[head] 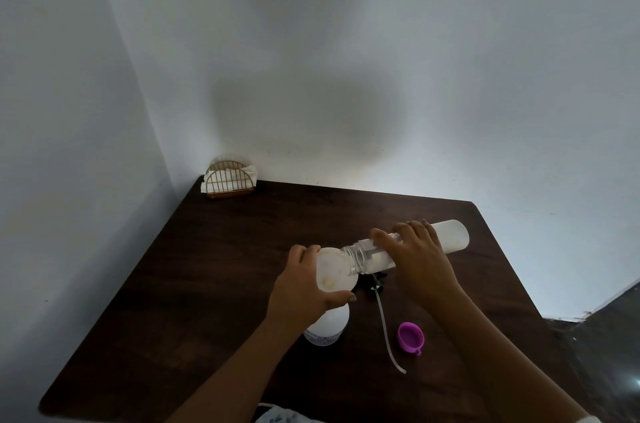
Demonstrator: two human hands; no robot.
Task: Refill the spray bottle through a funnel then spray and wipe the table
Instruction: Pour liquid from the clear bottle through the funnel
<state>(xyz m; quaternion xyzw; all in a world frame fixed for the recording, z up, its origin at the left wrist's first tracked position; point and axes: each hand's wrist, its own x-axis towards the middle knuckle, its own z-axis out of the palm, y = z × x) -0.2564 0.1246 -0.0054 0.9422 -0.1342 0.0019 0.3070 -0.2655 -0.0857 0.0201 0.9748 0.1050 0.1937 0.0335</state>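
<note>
A white funnel sits in the neck of the white spray bottle, which stands upright on the dark table. My left hand grips the funnel's rim from the left. My right hand holds a clear, frosted refill bottle tipped nearly level, its open mouth over the funnel. The black spray head with its long clear dip tube lies on the table just right of the spray bottle, partly hidden under the refill bottle.
A purple cap lies open side up near the tube. A gold wire napkin holder with white napkins stands in the far left corner against the wall. A piece of pale cloth shows at the near edge.
</note>
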